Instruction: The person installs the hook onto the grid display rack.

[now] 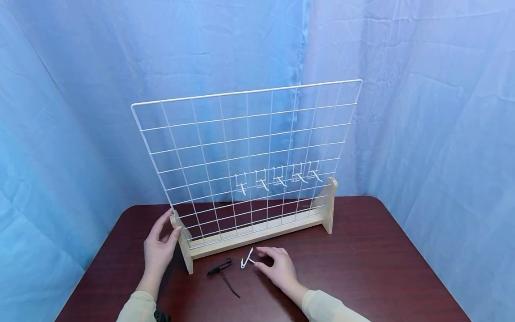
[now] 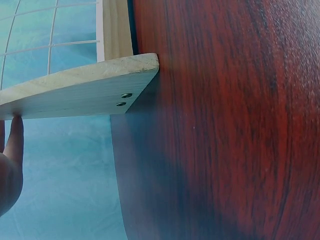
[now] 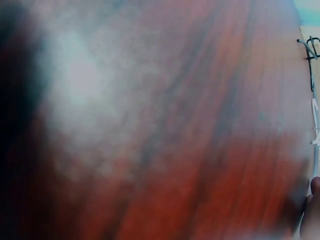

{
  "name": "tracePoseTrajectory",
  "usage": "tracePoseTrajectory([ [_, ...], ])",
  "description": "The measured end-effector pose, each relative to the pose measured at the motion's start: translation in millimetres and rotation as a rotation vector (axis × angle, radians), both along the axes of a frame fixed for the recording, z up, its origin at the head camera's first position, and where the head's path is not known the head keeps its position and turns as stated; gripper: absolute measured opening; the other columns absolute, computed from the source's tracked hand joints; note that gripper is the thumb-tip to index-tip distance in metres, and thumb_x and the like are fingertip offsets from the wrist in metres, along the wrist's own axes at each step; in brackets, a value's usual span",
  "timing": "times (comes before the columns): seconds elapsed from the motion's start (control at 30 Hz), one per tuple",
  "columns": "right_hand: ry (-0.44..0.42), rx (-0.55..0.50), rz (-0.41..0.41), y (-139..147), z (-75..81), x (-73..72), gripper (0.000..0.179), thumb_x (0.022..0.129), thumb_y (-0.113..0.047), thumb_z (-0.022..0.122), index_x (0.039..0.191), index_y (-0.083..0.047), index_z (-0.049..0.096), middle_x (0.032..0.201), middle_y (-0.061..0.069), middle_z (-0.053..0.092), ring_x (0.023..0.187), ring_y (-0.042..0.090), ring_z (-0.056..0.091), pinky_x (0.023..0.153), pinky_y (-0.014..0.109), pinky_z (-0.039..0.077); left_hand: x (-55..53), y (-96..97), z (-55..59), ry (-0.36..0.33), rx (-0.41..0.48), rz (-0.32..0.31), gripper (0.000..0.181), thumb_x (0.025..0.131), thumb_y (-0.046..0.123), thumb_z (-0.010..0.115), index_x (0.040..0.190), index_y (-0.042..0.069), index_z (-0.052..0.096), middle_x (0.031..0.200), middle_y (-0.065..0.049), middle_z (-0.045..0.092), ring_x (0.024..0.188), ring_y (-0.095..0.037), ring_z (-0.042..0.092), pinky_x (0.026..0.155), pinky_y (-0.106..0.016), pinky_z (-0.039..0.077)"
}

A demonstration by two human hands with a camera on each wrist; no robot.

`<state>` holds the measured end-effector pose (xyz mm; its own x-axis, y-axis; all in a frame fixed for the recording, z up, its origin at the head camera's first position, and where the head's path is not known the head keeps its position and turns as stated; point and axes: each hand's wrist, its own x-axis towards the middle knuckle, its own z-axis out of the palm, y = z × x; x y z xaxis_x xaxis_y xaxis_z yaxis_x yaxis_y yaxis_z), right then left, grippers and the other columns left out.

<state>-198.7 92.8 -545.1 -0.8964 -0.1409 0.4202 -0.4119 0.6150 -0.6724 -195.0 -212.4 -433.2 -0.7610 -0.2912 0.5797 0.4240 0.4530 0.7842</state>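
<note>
A white wire grid panel stands upright in a wooden base, with several white hooks hanging in a row on its lower right part. My left hand grips the upper end of the base's left wooden side piece between thumb and fingers. In front of the base, my right hand pinches the prong of a loose white hook, whose bracket end points away from the fingers. To its left lies a black hook on the table. The right wrist view catches only a fingertip and both hooks at its edge.
The dark red wooden table carries the stand. Blue cloth hangs behind and on both sides. Two screw heads show on the outer face of the left side piece.
</note>
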Motion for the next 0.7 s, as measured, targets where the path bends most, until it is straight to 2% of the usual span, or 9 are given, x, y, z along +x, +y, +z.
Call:
tracePoseTrajectory([
  [0.13,0.035,0.025,0.024,1.0,-2.2,-0.2,0.039,0.072,-0.017,0.087,0.110,-0.015,0.076,0.093,-0.007,0.073,0.094,0.017,0.058,0.084,0.035,0.048,-0.1,-0.3,0.0,-0.005,-0.005,0.006,0.055,0.080,-0.017,0.072,0.132,-0.005,0.058,0.118,-0.001,0.062,0.104,0.012,0.054,0.081,-0.009,0.047],
  [0.3,0.044,0.042,0.037,1.2,-2.9,0.4,0.039,0.071,-0.018,0.088,0.109,-0.015,0.077,0.097,-0.006,0.074,0.094,0.017,0.057,0.083,0.035,0.047,-0.1,-0.1,0.5,-0.006,-0.006,0.009,0.055,0.080,-0.017,0.071,0.132,-0.006,0.058,0.119,-0.011,0.063,0.104,0.012,0.054,0.081,-0.008,0.047],
  [0.5,0.054,0.083,0.031,2.0,-4.5,1.7,0.040,0.070,-0.021,0.089,0.108,-0.017,0.078,0.102,-0.009,0.073,0.094,0.016,0.057,0.083,0.034,0.047,0.3,0.9,1.1,-0.005,-0.012,0.014,0.055,0.080,-0.017,0.071,0.131,-0.005,0.058,0.118,-0.005,0.063,0.104,0.008,0.055,0.081,-0.010,0.048],
  [0.7,0.062,0.128,0.030,2.5,-6.8,1.0,0.039,0.071,-0.026,0.088,0.109,-0.021,0.078,0.101,-0.013,0.071,0.094,0.014,0.056,0.082,0.034,0.047,0.8,1.0,1.4,-0.009,-0.013,0.020,0.055,0.079,-0.018,0.071,0.131,-0.005,0.058,0.120,-0.010,0.063,0.104,0.011,0.054,0.081,-0.009,0.047],
])
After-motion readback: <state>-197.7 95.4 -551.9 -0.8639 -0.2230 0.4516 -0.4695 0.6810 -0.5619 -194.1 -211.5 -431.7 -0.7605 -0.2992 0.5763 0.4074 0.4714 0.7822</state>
